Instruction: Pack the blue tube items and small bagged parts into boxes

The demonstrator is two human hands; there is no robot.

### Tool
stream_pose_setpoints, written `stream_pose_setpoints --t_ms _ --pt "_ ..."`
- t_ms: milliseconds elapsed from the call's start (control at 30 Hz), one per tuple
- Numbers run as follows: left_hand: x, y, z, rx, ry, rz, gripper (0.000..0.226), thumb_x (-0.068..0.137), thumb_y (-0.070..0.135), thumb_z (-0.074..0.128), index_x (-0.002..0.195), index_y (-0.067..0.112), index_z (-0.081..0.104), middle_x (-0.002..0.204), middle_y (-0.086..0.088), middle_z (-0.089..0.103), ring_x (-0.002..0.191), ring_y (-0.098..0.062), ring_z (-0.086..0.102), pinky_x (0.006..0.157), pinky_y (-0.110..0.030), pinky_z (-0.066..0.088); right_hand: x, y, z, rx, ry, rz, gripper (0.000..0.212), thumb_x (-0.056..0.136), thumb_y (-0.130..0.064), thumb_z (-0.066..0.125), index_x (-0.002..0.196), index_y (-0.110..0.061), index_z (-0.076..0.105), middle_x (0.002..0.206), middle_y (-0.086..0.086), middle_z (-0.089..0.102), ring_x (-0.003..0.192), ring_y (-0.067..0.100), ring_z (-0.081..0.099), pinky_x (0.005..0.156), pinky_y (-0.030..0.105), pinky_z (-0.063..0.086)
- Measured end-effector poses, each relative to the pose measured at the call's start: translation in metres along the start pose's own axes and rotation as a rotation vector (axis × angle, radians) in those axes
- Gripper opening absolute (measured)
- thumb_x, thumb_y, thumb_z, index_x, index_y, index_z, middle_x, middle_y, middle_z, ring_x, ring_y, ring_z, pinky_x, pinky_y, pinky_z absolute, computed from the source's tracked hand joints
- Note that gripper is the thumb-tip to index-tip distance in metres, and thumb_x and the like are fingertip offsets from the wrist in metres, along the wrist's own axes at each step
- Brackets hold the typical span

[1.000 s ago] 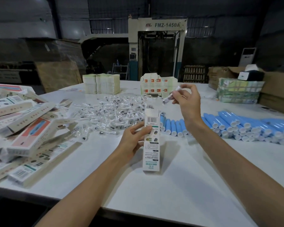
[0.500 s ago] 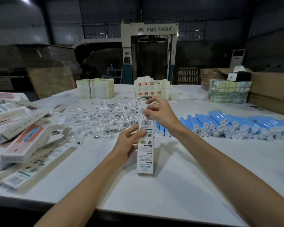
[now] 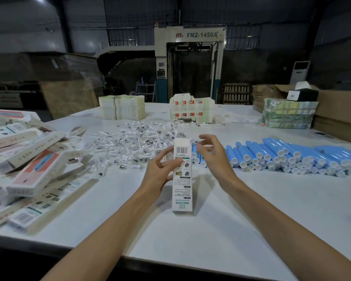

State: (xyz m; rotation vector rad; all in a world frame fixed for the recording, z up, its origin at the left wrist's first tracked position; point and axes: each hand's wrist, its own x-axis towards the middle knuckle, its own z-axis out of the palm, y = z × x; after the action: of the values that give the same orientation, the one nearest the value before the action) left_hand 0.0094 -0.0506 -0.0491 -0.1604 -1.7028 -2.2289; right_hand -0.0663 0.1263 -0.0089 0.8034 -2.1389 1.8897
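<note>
1. Left hand (image 3: 156,177) grips the upright carton (image 3: 181,192) on its left side near the top, fingers curled round the left edge. The carton's base stands on the white table (image 3: 190,240), near the middle in front of me.
2. Right hand (image 3: 211,159) hangs just beside the carton's top right corner. Its fingers are loosely spread and slightly bent, and I see nothing pinched between them.
3. I cannot tell whether the carton's top flap is tucked in. Its contents are hidden.
4. Blue tubes (image 3: 282,157) lie in a packed row to the right, white caps toward me. Clear bagged parts (image 3: 130,142) lie in a loose heap behind and left of the carton. Piled cartons (image 3: 34,173) lie at the left edge of the table.
5. Handling judgement, carton: thin card, light, easily dented. I would hold it by the narrow side edges about mid-height and leave the printed faces alone, since these would bow inward.
6. Handling judgement, tubes: they look smooth and round, so liable to roll and to disturb their neighbours. I would take one from the near end of the row, round the mid-body and clear of the cap.
7. Handling judgement, bagged parts: the film looks slick and the bags tangle. A fingertip pinch on a single bag's edge seems the surest hold.
8. Risk: the carton may tip if the left hand loosens during loading.
</note>
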Motion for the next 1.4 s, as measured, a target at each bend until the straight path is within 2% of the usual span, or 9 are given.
stream_pose_setpoints --t_ms 100,367,500,700,900,1033,1200,1333,1400 --pt "0.0 -0.001 -0.001 -0.022 -0.029 0.05 0.065 0.094 0.018 0.084 0.146 0.045 0.056 0.122 -0.018 0.079 0.106 -0.034 0.078 0.084 -0.044 0.065 -0.014 0.012 0.008 0.089 -0.09 0.016 0.032 0.104 -0.026 0.065 0.133 -0.026 0.052 0.12 -0.001 0.069 0.11 0.017 0.068 0.093 0.033 0.055" --pt "-0.001 0.003 -0.002 0.023 -0.046 0.081 0.058 0.092 0.027 0.082 0.143 0.048 0.064 0.123 -0.014 0.079 0.105 -0.028 0.079 0.078 -0.036 0.064 -0.017 0.015 0.019 0.131 -0.162 -0.103 0.038 0.101 -0.022 0.07 0.137 -0.029 0.063 0.123 -0.003 0.071 0.109 0.013 0.067 0.086 0.026 0.057" --pt "0.001 0.003 -0.002 0.043 -0.028 0.065 0.05 0.093 0.026 0.084 0.138 0.045 0.069 0.122 -0.012 0.08 0.104 -0.028 0.08 0.077 -0.033 0.063 -0.015 0.013 0.014 0.135 -0.211 -0.088 0.03 0.102 -0.021 0.068 0.131 -0.025 0.064 0.121 -0.006 0.071 0.11 0.012 0.065 0.088 0.023 0.054" --pt "-0.001 -0.002 -0.003 0.143 -0.03 0.069 0.051 0.089 0.033 0.087 0.137 0.031 0.071 0.119 -0.014 0.08 0.111 -0.034 0.078 0.087 -0.037 0.064 -0.011 0.014 0.002 0.068 -0.345 -0.065 0.012 0.103 -0.021 0.064 0.115 -0.021 0.067 0.101 0.0 0.073 0.091 0.012 0.065 0.083 0.024 0.052" --pt "-0.003 -0.001 0.003 0.157 -0.084 0.03 0.051 0.087 0.032 0.087 0.135 0.032 0.071 0.117 -0.016 0.08 0.108 -0.034 0.078 0.085 -0.037 0.063 -0.006 0.017 -0.007 0.264 -0.153 0.025 0.019 0.109 -0.026 0.055 0.124 -0.015 0.059 0.092 0.028 0.072 0.077 0.025 0.068 0.068 0.031 0.056" --pt "-0.006 -0.002 0.006 0.176 -0.135 0.011 0.049 0.09 0.022 0.085 0.136 0.024 0.068 0.113 -0.021 0.08 0.104 -0.038 0.079 0.082 -0.036 0.063 -0.001 0.022 -0.008 0.237 -0.207 0.11 0.018 0.106 -0.017 0.059 0.118 -0.005 0.065 0.092 0.02 0.076 0.077 0.025 0.069 0.071 0.038 0.056" --pt "-0.01 0.003 0.006 0.204 -0.153 0.025 0.041 0.096 0.016 0.081 0.131 0.03 0.064 0.108 -0.022 0.081 0.095 -0.035 0.08 0.078 -0.034 0.062 -0.001 0.019 -0.01 0.158 -0.222 -0.007 0.006 0.105 -0.017 0.061 0.104 -0.019 0.067 0.089 0.016 0.077 0.074 0.021 0.069 0.07 0.033 0.057" --pt "-0.012 0.004 0.007 0.217 -0.155 0.032 0.043 0.098 0.015 0.079 0.133 0.022 0.056 0.107 -0.021 0.081 0.089 -0.031 0.08 0.075 -0.032 0.061 0.001 0.016 -0.015 0.068 -0.217 -0.118 0.008 0.104 -0.013 0.063 0.104 -0.016 0.07 0.087 0.016 0.075 0.078 0.042 0.067 0.064 0.038 0.056" --pt "-0.012 0.005 0.008 0.231 -0.156 0.041 0.043 0.099 0.014 0.077 0.134 0.02 0.054 0.105 -0.021 0.081 0.088 -0.03 0.08 0.074 -0.031 0.061 0.002 0.015 -0.018 0.019 -0.248 -0.148 0.011 0.104 -0.012 0.061 0.105 -0.016 0.071 0.087 0.013 0.077 0.079 0.044 0.066 0.066 0.043 0.057"
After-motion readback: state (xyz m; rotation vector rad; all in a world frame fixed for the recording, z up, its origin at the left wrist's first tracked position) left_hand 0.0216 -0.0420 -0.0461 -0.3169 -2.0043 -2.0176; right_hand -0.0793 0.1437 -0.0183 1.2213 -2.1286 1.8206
